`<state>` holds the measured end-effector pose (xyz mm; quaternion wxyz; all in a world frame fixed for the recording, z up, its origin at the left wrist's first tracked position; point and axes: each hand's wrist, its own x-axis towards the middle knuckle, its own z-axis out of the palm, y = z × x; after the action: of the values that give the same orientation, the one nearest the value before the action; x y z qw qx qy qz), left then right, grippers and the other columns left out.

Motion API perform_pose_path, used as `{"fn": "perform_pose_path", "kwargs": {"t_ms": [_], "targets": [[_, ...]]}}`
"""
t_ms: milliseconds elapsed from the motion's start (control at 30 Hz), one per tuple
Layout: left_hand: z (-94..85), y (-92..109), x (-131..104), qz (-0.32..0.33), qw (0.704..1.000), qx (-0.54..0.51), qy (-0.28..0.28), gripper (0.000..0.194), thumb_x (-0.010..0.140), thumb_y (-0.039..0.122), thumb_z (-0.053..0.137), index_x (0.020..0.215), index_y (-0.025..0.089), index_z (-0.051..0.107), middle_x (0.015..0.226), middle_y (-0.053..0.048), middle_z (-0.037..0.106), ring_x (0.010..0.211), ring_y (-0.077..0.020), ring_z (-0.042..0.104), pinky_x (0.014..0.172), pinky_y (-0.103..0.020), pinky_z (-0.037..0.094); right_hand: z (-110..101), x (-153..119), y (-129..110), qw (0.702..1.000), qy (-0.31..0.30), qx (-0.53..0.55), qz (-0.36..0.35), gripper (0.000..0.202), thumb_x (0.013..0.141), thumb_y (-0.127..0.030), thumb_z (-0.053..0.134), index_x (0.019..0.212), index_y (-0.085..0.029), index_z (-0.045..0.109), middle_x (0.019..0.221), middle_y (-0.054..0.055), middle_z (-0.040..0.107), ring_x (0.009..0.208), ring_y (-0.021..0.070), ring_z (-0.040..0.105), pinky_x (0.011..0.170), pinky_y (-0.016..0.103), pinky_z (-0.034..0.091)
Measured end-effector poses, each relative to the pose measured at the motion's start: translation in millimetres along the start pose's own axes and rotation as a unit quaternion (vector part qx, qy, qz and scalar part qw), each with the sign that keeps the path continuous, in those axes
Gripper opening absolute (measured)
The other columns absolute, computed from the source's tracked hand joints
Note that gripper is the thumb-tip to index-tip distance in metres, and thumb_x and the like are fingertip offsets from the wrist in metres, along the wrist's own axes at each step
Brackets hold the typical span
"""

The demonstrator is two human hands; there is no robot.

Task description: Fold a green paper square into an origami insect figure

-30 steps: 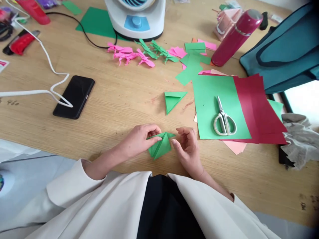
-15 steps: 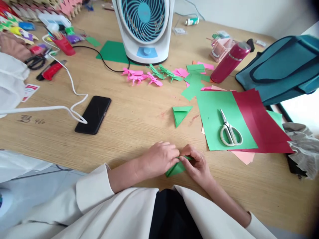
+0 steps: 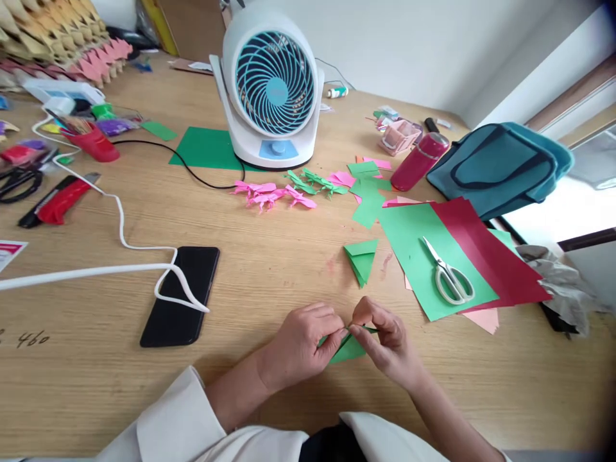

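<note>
Since a second ago, when it lay open beside the work, the right hand (image 3: 385, 337) has come in to the folded green paper (image 3: 350, 350), and the head camera has tilted up, so that more of the fan (image 3: 272, 90) shows. From the head view, the folded green paper is at the near side of the wooden table (image 3: 269, 269), between the two hands and partly hidden by them. The left hand (image 3: 308, 340) grips its left part, thumb in front and fingers curled behind; the right hand pinches its upper edge between thumb and forefinger, the thumb tips almost meeting. Just beyond the hands lies a second folded green piece (image 3: 362, 260), untouched. To its right, white-handled scissors (image 3: 450, 282) rest on a green sheet (image 3: 404, 234), which overlaps red sheets (image 3: 486, 256). Farther back, pink folded figures (image 3: 267, 196) and green folded figures (image 3: 315, 183) lie in front of the fan, with a red flask (image 3: 418, 163) and a teal bag (image 3: 498, 167) off to the right. On the left, a white cable (image 3: 86, 274) crosses a black phone (image 3: 173, 324).
</note>
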<state>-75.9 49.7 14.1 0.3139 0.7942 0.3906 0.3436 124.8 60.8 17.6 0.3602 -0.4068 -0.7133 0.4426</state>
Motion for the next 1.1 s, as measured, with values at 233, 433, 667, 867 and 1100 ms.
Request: {"fn": "perform_pose_path", "kwargs": {"t_ms": [233,433,667,867,1100], "targets": [[-11.6,-14,-4,-0.051,0.997,-0.042,0.03,0.029,0.097,0.018,0.047,0.07,0.019,0.056,0.064,0.002,0.051,0.063,-0.0116,0.049,0.063,-0.026,0.039,14,13,18,0.994,0.035,0.1,0.029,0.023,0.094,-0.033,0.062,0.074,-0.023,0.056,0.071,-0.001,0.05,0.067,0.016,0.047,0.061,0.03,0.036],[-9.1,-13,-7,-0.055,0.997,-0.05,0.024,0.03,0.095,0.017,0.048,0.065,0.019,0.051,0.062,0.002,0.05,0.062,-0.0111,0.048,0.06,-0.025,0.037,18,13,19,0.989,0.027,0.14,0.041,0.026,0.093,-0.036,0.063,0.072,-0.022,0.056,0.07,-0.001,0.051,0.065,0.0147,0.046,0.06,0.028,0.037],[-8.3,-14,-7,-0.057,0.996,-0.055,0.035,0.028,0.096,0.017,0.049,0.068,0.017,0.056,0.062,0.004,0.048,0.06,-0.0087,0.045,0.06,-0.023,0.035,16,16,20,0.985,0.014,0.164,0.053,0.03,0.091,-0.039,0.066,0.071,-0.02,0.055,0.071,-0.001,0.049,0.066,0.0131,0.045,0.061,0.027,0.036],[-2.6,-15,-2,-0.058,0.996,-0.047,0.046,0.029,0.094,0.017,0.05,0.066,0.017,0.055,0.06,0.004,0.047,0.057,-0.0081,0.044,0.057,-0.021,0.033,14,12,20,0.98,0.013,0.177,0.089,0.035,0.085,-0.049,0.071,0.073,-0.02,0.055,0.067,-0.003,0.047,0.062,0.0116,0.04,0.057,0.025,0.033],[7.6,-8,2,-0.069,0.996,-0.024,0.059,0.034,0.095,0.023,0.048,0.062,0.017,0.048,0.06,0.004,0.044,0.056,-0.0092,0.043,0.056,-0.022,0.033,9,15,16,0.972,0.025,0.196,0.128,0.042,0.074,-0.054,0.078,0.068,-0.018,0.056,0.063,-0.004,0.049,0.059,0.0099,0.04,0.055,0.024,0.031]]}}
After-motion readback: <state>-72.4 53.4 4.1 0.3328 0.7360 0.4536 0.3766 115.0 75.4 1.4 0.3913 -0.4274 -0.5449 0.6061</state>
